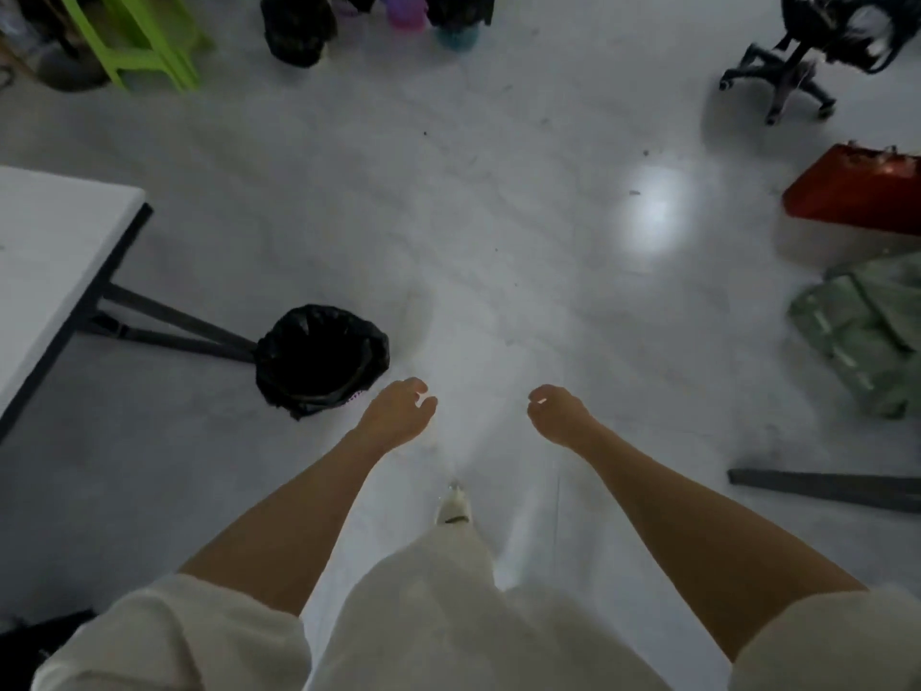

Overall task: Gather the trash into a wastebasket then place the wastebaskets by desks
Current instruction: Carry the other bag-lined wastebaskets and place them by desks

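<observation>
— Pale floor (pixel 498 202) fills the middle of the view, wide and bare between the things at the edges. What stands at the left?

— White desk (pixel 45 271), its corner and dark edge pointing into the room. Dark desk legs (pixel 174 326) run along the floor to a wastebasket (pixel 319 359) with a black liner, which touches the end of the legs.

— And the hands?

— Both hang over the floor and hold nothing. Left hand (pixel 396 413) is just beside the wastebasket rim, fingers loosely curled. Right hand (pixel 558 413) is apart from it, also loosely curled.

— Other edges?

— Far side: green stool (pixel 134 37), second black-lined basket (pixel 296 29), office chair (pixel 797 57). Right side: red box (pixel 857 192), green bags (pixel 862 336), a dark bar (pixel 822 488).
</observation>
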`<state>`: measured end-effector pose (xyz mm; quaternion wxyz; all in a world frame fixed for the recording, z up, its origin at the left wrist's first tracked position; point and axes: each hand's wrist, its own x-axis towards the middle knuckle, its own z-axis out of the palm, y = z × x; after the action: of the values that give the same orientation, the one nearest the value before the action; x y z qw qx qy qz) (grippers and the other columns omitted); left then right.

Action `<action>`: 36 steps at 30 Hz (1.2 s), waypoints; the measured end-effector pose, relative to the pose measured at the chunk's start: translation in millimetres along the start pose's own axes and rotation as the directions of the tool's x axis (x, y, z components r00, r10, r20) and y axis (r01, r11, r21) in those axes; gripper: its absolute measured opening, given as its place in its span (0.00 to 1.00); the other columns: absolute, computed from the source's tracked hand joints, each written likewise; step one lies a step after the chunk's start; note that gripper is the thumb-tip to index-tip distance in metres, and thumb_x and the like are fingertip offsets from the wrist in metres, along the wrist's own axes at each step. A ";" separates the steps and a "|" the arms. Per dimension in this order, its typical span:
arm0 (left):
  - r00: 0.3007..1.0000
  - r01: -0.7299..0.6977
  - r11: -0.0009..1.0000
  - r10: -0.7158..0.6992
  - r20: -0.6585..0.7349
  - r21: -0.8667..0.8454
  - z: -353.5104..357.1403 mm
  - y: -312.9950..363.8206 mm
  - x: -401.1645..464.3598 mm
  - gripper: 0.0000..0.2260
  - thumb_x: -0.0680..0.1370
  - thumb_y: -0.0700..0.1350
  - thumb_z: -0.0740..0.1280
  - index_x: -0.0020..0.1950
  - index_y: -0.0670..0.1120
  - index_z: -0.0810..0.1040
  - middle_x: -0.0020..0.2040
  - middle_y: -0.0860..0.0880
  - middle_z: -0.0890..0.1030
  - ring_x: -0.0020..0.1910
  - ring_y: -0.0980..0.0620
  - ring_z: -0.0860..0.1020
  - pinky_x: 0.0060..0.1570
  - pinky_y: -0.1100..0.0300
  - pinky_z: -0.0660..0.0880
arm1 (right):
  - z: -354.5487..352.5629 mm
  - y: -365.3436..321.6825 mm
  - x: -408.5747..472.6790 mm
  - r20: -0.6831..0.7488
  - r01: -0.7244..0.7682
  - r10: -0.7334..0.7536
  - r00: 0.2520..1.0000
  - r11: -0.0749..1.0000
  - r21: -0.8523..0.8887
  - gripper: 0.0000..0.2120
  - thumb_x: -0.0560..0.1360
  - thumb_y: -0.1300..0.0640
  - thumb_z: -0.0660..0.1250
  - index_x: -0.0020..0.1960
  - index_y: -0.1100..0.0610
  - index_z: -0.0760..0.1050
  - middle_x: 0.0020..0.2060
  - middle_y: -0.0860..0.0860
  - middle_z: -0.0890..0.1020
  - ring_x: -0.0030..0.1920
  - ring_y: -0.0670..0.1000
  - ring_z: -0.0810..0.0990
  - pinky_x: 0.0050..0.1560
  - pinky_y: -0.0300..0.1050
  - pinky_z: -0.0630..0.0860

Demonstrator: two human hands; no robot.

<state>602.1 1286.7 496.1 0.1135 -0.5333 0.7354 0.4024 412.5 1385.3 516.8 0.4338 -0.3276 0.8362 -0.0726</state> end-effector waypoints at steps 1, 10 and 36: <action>1.000 -0.006 1.000 0.006 0.003 0.004 -18.1 10.9 22.6 0.19 0.80 0.49 0.59 0.69 0.41 0.69 0.67 0.42 0.73 0.66 0.45 0.72 0.64 0.58 0.66 | -17.0 -15.4 18.6 -0.007 0.002 -0.002 1.000 1.000 0.012 0.19 0.79 0.58 0.56 0.69 0.58 0.69 0.68 0.56 0.73 0.66 0.57 0.73 0.65 0.45 0.69; 0.999 -0.042 0.999 0.042 0.025 0.024 -163.1 114.6 244.5 0.20 0.81 0.50 0.58 0.70 0.42 0.68 0.68 0.43 0.72 0.66 0.46 0.71 0.64 0.59 0.66 | -155.4 -137.1 211.7 0.014 0.042 -0.042 0.999 0.999 0.014 0.19 0.80 0.57 0.56 0.69 0.58 0.68 0.68 0.56 0.72 0.67 0.57 0.72 0.66 0.46 0.68; 0.991 0.119 0.979 -0.128 -0.042 -0.167 -599.1 281.3 911.8 0.19 0.80 0.48 0.60 0.68 0.41 0.70 0.66 0.42 0.74 0.65 0.45 0.73 0.62 0.60 0.68 | -520.0 -583.7 842.0 0.069 0.069 -0.065 0.995 0.996 -0.051 0.17 0.79 0.60 0.56 0.66 0.61 0.72 0.65 0.58 0.75 0.65 0.57 0.74 0.62 0.43 0.70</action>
<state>143.2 257.9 474.6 0.0745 -0.5958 0.6680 0.4396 -50.8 334.0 501.6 0.4502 -0.3693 0.8112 -0.0535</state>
